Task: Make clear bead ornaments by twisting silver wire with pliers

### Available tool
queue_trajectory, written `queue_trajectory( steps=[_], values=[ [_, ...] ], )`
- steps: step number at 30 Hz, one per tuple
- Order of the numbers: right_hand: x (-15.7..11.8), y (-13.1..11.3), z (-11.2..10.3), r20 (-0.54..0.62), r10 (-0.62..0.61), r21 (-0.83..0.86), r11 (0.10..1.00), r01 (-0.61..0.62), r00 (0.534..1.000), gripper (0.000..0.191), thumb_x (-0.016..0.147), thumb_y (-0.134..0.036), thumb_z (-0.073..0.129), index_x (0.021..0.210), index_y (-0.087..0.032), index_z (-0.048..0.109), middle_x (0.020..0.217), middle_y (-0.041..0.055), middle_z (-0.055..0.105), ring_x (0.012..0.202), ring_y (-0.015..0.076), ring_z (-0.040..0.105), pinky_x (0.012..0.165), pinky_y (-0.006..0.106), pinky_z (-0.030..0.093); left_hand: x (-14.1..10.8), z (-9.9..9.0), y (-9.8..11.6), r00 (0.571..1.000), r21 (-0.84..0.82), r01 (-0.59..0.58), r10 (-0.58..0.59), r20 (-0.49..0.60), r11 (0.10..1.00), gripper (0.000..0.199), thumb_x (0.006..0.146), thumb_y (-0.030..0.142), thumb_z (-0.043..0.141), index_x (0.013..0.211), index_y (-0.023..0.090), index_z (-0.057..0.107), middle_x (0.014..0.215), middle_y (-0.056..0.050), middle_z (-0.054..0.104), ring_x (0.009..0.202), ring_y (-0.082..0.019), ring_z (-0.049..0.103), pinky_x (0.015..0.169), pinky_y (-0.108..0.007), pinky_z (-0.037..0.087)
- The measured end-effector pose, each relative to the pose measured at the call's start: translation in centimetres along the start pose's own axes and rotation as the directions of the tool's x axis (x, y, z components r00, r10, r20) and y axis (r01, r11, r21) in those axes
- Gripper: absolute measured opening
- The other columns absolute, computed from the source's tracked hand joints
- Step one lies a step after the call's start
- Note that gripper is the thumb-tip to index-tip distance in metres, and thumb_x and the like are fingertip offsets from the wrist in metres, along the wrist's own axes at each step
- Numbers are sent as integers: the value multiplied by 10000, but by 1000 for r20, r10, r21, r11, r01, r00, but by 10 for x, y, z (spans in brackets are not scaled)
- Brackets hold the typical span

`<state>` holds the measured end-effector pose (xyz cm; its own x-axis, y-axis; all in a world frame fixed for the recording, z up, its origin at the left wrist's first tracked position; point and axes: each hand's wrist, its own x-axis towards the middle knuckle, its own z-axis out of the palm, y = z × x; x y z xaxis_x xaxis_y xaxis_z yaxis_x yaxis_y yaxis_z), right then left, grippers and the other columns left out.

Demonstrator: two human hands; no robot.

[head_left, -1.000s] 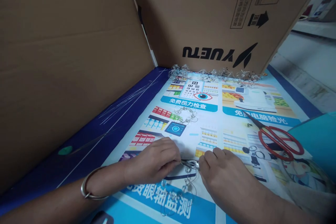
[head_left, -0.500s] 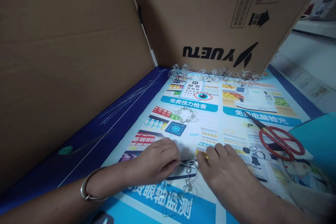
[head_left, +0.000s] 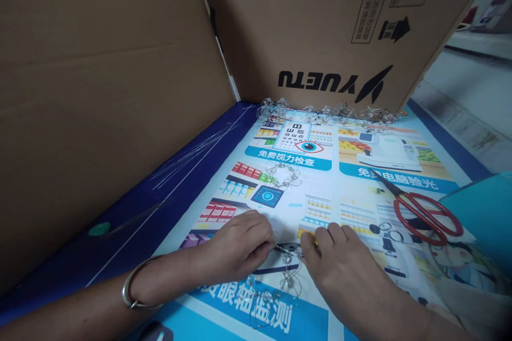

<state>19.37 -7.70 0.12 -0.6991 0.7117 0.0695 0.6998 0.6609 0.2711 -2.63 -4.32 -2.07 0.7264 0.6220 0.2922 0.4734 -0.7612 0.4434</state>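
Note:
My right hand (head_left: pixel 340 261) is closed around small metal pliers (head_left: pixel 295 250); a bit of yellow handle shows by the thumb. The jaws of the pliers point left toward my left hand (head_left: pixel 248 242), whose fingers are pinched together at the tips of the jaws. From this spot a loop of wire with clear beads (head_left: pixel 267 296) hangs down onto the printed sheet. It seems to be the wire end that my left fingers pinch, though they hide most of it. Farther off, a second beaded wire ring (head_left: pixel 283 176) lies flat on the sheet.
Red-handled scissors (head_left: pixel 428 218) lie at the right, blades pointing up-left. Several beaded wire pieces (head_left: pixel 320 114) line the foot of the cardboard wall (head_left: pixel 320 21). Loose wires (head_left: pixel 192 154) rest on the blue left edge near another cardboard panel (head_left: pixel 100 64). A green spot (head_left: pixel 99 229) is nearby.
Both hands stay almost in place. The pliers have turned slightly between them, and the hanging beaded loop has shifted a little.

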Motion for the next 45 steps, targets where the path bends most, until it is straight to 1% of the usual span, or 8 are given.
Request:
queue_trajectory(
  steps=[5,8,15,24,30,34,40,45],
  values=[
    [1,0,0,6,-8,16,1000,8,1000,297,703,-116,524,996,-99,570,764,107,565,663,238,507,561,371,380,1,-1,0,1000,4,3,-3,1,1000,87,832,104,420,799,177,456,729,-13,525,695,-147,458,633,-298,361],
    [1,-1,0,7,-30,7,1000,30,1000,291,694,-96,529,983,-96,567,764,110,572,664,233,516,547,354,377,1,-1,0,1000,3,-3,3,7,1000,88,834,102,416,802,175,454,732,-14,523,696,-146,455,634,-294,358],
    [-1,-5,-1,-14,-34,-31,999,34,999,181,676,-100,546,855,-127,534,692,82,548,566,203,488,466,317,317,0,0,1,1000,24,-6,6,1,1000,100,837,91,402,794,173,442,730,-13,510,695,-145,437,634,-292,348],
    [-2,-7,-4,0,-19,-16,1000,19,1000,135,661,-79,542,770,-147,499,638,57,521,518,193,482,427,290,253,-1,1,2,1000,48,-18,19,-12,999,101,843,96,404,796,173,450,725,-16,512,695,-146,440,639,-296,355],
    [-2,-5,-2,-2,11,-7,1000,-11,1000,154,667,-106,559,816,-140,535,647,59,534,542,194,491,447,293,258,-1,0,2,1000,35,-16,16,-11,999,96,835,97,410,801,175,455,729,-16,519,696,-148,448,637,-294,359],
    [-2,-3,-3,-16,26,15,1000,-26,1000,134,707,-138,567,840,-141,548,655,54,534,561,190,489,470,293,258,0,-1,3,1000,29,-18,18,-2,999,96,833,95,410,803,175,454,731,-16,523,692,-147,448,633,-294,358],
    [-2,-1,-5,-25,31,77,997,-29,999,64,765,-196,566,781,-156,519,660,48,520,595,174,470,508,297,251,0,-1,3,1000,27,23,-24,5,999,94,842,110,407,799,174,461,734,-16,519,697,-147,448,639,-288,356],
    [-1,-1,-4,-14,14,51,999,-14,1000,65,750,-161,547,814,-155,547,679,59,530,597,189,474,512,309,273,-1,-1,4,999,6,38,-38,10,999,88,839,111,410,805,174,463,734,-17,522,697,-148,451,632,-285,358]
  ],
)
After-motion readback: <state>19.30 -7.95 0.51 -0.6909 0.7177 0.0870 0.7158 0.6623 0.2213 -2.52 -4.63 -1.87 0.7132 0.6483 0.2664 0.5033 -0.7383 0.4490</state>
